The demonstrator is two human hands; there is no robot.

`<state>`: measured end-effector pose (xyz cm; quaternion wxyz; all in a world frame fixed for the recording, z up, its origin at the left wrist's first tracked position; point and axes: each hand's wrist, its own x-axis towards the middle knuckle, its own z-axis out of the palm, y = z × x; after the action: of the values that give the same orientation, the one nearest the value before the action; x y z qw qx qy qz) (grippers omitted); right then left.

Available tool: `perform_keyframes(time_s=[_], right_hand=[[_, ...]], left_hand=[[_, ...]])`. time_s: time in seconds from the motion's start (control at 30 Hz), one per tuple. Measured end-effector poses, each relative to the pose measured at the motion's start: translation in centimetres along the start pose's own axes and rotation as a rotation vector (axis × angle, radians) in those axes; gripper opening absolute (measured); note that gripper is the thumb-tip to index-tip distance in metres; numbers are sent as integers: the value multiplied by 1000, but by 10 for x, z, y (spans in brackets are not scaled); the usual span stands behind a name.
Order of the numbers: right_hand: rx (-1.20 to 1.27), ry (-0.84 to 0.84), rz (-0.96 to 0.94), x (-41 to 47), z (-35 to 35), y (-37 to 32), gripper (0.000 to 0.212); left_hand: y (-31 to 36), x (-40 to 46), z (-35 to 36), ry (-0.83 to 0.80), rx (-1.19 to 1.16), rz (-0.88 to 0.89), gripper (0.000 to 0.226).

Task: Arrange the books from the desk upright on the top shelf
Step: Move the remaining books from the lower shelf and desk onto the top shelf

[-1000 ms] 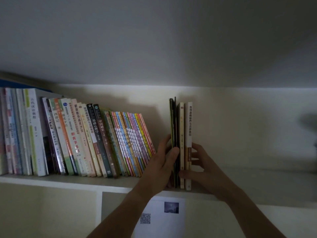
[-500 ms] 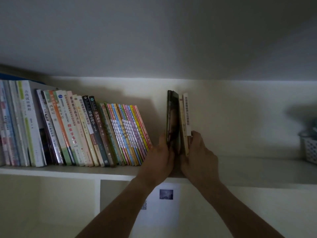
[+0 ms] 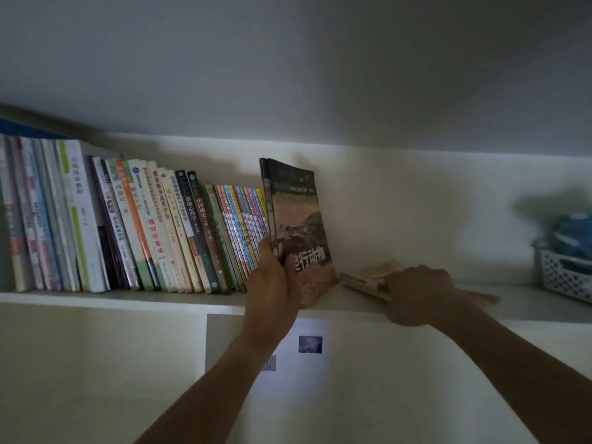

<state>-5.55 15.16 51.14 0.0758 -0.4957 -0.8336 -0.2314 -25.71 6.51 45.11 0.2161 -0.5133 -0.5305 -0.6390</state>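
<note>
- Dark-covered books (image 3: 298,225), thin and limp, stand on the top shelf (image 3: 128,298) against the leaning row of books (image 3: 160,225). I judge they could sag rightward if released, since nothing props that side.
- Left hand (image 3: 272,283): raised, thumb and fingers pinching their lower spine edge.
- Right hand (image 3: 416,293): knuckles up, fingers curled on the flat books (image 3: 368,280) lying near the shelf's front; I judge a careless pull could slide them off.
</note>
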Motion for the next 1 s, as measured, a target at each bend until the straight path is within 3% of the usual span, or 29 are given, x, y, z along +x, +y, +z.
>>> perform_keyframes(time_s=[0.07, 0.13, 0.2, 0.27, 0.43, 0.57, 0.63, 0.87, 1.0], right_hand=[[190, -143, 24, 4, -10, -4, 59], [741, -218, -5, 19, -23, -16, 65], [1434, -154, 0, 36, -31, -30, 43], [1725, 24, 26, 44, -37, -39, 27], [1871, 269, 108, 48, -9, -55, 42], [1969, 284, 122, 44, 13, -67, 43], [2024, 293, 99, 44, 13, -72, 44], [1912, 319, 13, 53, 20, -78, 45], [1983, 301, 25, 49, 15, -79, 46]], left_hand=[[0, 1, -16, 21, -108, 33, 21], [3, 7, -25, -19, -280, 8, 23], [9, 16, -29, -109, -505, -99, 26], [9, 26, -30, -225, -659, -209, 30], [-23, 30, -19, -369, -766, -404, 53], [-22, 22, -12, -224, -466, -325, 34], [-17, 21, -5, -157, -455, -313, 34], [-16, 25, -5, -202, -469, -310, 37], [-11, 19, -16, -219, -440, -289, 33]])
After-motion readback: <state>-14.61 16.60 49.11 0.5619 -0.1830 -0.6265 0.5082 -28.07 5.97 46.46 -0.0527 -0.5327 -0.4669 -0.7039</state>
